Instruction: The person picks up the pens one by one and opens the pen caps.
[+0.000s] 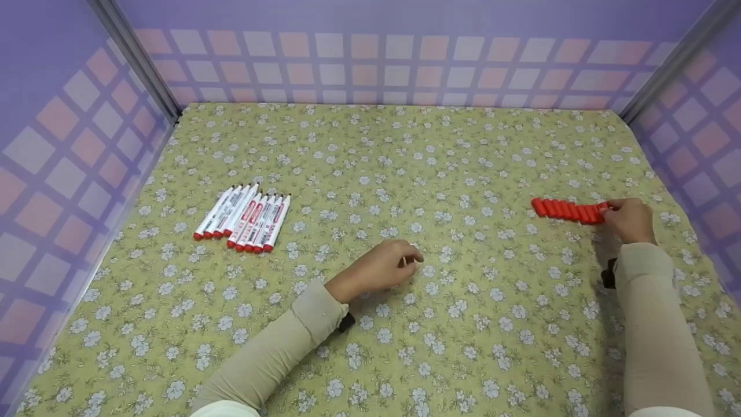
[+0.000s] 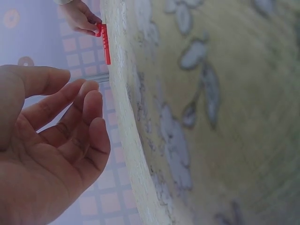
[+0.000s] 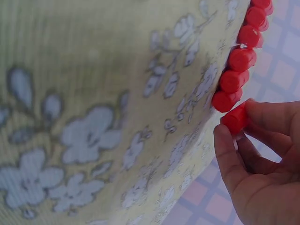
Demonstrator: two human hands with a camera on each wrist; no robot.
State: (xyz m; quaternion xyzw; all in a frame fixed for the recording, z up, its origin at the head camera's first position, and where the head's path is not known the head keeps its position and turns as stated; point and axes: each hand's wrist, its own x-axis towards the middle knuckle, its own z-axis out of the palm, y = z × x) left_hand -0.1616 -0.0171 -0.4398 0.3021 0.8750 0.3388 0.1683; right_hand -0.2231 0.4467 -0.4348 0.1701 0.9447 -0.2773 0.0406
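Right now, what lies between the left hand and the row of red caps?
Nothing but bare flowered cloth. In the head view, the left hand rests mid-table holding nothing, and the red caps sit far right, where the right hand pinches the end cap.

Table (image 1: pixel 405 174) covered by yellow-green floral cloth (image 1: pixel 463 347); white markers (image 1: pixel 243 217) with red ends laid side by side at left; red caps (image 1: pixel 567 209) lined in row at right.
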